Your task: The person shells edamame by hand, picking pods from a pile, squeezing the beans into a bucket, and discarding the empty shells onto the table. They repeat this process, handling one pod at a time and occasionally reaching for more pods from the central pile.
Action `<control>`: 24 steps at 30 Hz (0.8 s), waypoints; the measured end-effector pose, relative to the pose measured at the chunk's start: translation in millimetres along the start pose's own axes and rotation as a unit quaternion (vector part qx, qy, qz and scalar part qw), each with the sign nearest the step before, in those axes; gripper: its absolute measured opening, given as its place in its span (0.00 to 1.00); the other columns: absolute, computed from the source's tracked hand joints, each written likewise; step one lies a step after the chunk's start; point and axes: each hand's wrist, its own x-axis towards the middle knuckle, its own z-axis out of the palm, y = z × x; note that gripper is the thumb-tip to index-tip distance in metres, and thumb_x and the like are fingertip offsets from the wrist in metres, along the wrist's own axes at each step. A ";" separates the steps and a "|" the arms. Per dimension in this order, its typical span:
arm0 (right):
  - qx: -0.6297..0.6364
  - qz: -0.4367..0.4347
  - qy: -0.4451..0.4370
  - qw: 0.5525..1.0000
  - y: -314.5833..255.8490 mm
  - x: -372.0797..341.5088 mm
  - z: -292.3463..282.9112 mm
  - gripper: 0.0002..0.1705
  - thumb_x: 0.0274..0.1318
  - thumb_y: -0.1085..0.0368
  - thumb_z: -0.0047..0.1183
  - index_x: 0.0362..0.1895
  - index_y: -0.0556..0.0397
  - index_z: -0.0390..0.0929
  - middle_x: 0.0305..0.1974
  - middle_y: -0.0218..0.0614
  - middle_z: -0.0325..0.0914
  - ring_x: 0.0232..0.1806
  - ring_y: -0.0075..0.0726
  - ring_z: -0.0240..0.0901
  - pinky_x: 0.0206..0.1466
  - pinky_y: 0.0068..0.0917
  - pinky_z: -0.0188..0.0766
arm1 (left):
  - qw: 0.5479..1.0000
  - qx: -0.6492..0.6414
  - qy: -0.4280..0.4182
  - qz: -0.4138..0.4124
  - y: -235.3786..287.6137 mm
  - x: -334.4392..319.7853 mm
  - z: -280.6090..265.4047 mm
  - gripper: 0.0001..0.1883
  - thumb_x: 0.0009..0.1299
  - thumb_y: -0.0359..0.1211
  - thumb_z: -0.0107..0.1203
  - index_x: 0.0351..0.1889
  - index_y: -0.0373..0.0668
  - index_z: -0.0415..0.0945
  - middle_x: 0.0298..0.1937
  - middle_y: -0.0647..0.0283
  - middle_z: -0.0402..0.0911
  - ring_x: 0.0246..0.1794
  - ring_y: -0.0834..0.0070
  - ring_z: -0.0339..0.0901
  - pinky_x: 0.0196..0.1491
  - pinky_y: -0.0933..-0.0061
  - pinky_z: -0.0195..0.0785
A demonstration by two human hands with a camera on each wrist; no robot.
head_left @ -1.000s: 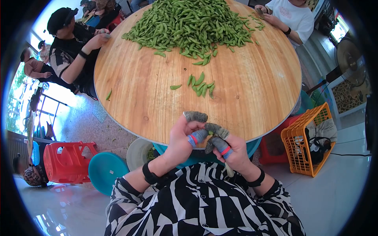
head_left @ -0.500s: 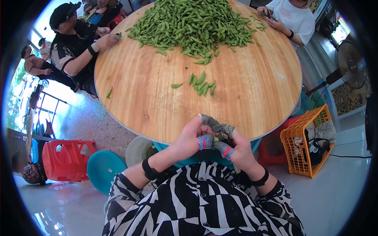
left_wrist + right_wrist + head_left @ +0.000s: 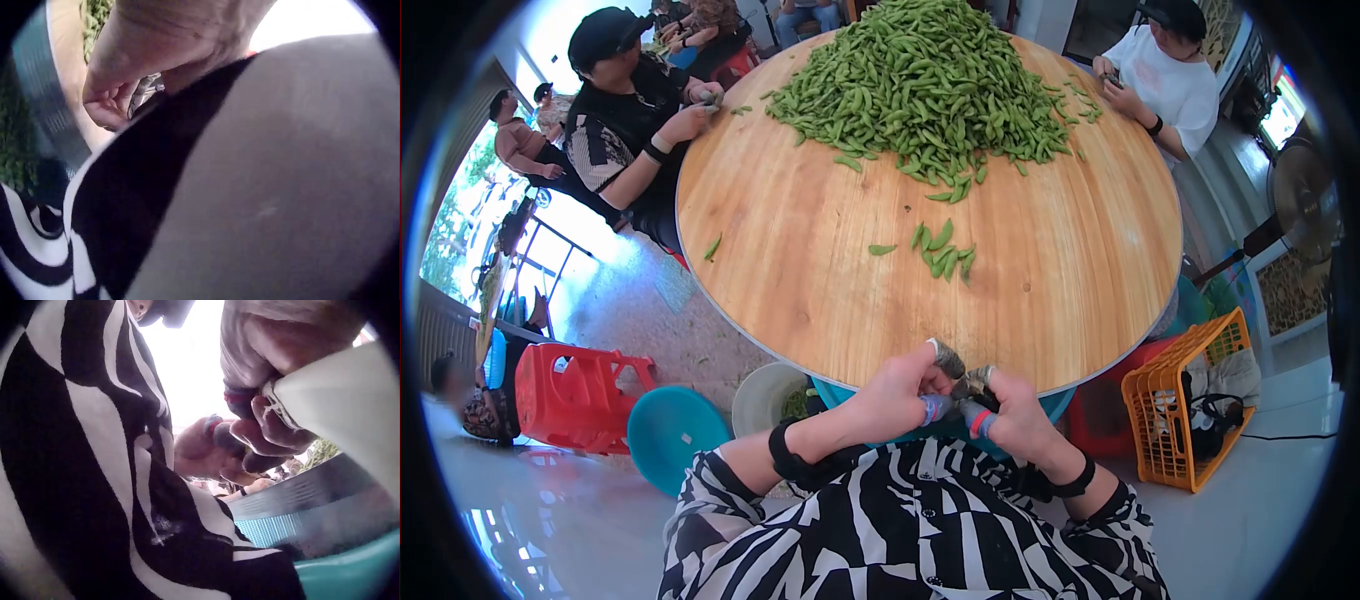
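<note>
My left hand [image 3: 900,395] and right hand [image 3: 1015,412] meet above the near edge of the round wooden table [image 3: 800,290], cloth covers on their thumbs and index fingers. Between the thumb tips in the right wrist view a small yellow-green bit of a soybean pod [image 3: 248,450] shows; the fingers hide the rest. The right hand's curled fingers hold a pale, handle-shaped piece [image 3: 340,394] with string at its end; I cannot tell its working end. Several loose pods [image 3: 941,236] lie on the table beyond the hands, before a large pile of green soybean pods [image 3: 930,95].
A turquoise tub [image 3: 832,393] sits under the table edge, a whitish bucket [image 3: 752,400] beside it. To the left are a turquoise basin [image 3: 665,440] and a red stool [image 3: 565,400]; an orange crate [image 3: 1145,420] stands right. Two people sit across the table, handling small things.
My hands have shifted right and slightly down in the head view, staying together. The table and pile appear lower and farther right as the view tilts. The green bit between the thumbs is now covered there.
</note>
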 end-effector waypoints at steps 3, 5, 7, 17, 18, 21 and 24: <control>0.004 -0.012 -0.030 0.999 -8.4 -4.2 -0.3 0.07 0.49 0.76 0.52 0.36 0.62 0.73 0.25 0.33 0.73 0.25 0.23 0.68 0.29 0.22 0.67 | 0.952 0.277 0.083 0.097 11.9 -18.8 -25.9 0.14 0.56 0.20 0.52 0.41 0.37 0.71 0.36 0.57 0.77 0.37 0.63 0.76 0.40 0.69 0.70; 0.008 -0.019 -0.040 0.999 -12.2 -5.8 -1.9 0.06 0.52 0.76 0.51 0.36 0.62 0.73 0.26 0.32 0.73 0.25 0.21 0.69 0.29 0.20 0.67 | 0.796 0.551 0.187 0.166 18.6 -26.4 -57.7 0.13 0.54 0.21 0.53 0.38 0.37 0.74 0.35 0.54 0.76 0.38 0.54 0.75 0.40 0.63 0.70; 0.064 0.043 -0.064 0.995 -14.1 -9.2 -0.7 0.05 0.57 0.74 0.50 0.39 0.61 0.74 0.27 0.32 0.73 0.23 0.20 0.70 0.28 0.18 0.68 | 0.683 0.672 0.245 0.151 19.2 -24.0 -81.0 0.13 0.53 0.22 0.53 0.38 0.37 0.74 0.35 0.52 0.75 0.40 0.51 0.74 0.40 0.61 0.69; 0.432 0.073 0.084 0.895 -5.3 -3.9 2.1 0.21 0.70 0.53 0.33 0.50 0.56 0.68 0.17 0.41 0.70 0.13 0.26 0.62 0.15 0.19 0.56 | 0.847 0.466 0.248 0.056 17.3 85.1 -109.9 0.10 0.65 0.34 0.55 0.37 0.36 0.72 0.32 0.43 0.77 0.36 0.46 0.74 0.38 0.54 0.66; 0.432 0.076 0.083 0.895 -2.9 -6.3 5.8 0.21 0.70 0.53 0.33 0.50 0.56 0.68 0.17 0.41 0.70 0.13 0.26 0.62 0.15 0.19 0.56 | 0.839 0.489 0.236 0.032 16.5 85.6 -110.4 0.10 0.64 0.33 0.55 0.37 0.36 0.72 0.33 0.43 0.77 0.36 0.45 0.74 0.38 0.54 0.67; 0.445 0.077 0.078 0.889 2.1 -12.6 13.2 0.22 0.70 0.51 0.32 0.51 0.56 0.68 0.19 0.41 0.70 0.14 0.27 0.62 0.15 0.20 0.57 | 0.821 0.504 0.256 0.077 10.3 76.3 -113.9 0.12 0.62 0.32 0.58 0.36 0.34 0.71 0.33 0.41 0.77 0.35 0.43 0.73 0.37 0.56 0.67; 0.464 0.054 0.060 0.882 -1.1 -7.8 11.5 0.21 0.70 0.54 0.33 0.53 0.56 0.67 0.22 0.38 0.71 0.16 0.24 0.62 0.16 0.19 0.57 | 0.880 0.409 0.234 0.064 19.0 53.3 -106.6 0.11 0.62 0.28 0.58 0.40 0.34 0.71 0.36 0.45 0.79 0.36 0.52 0.78 0.37 0.62 0.70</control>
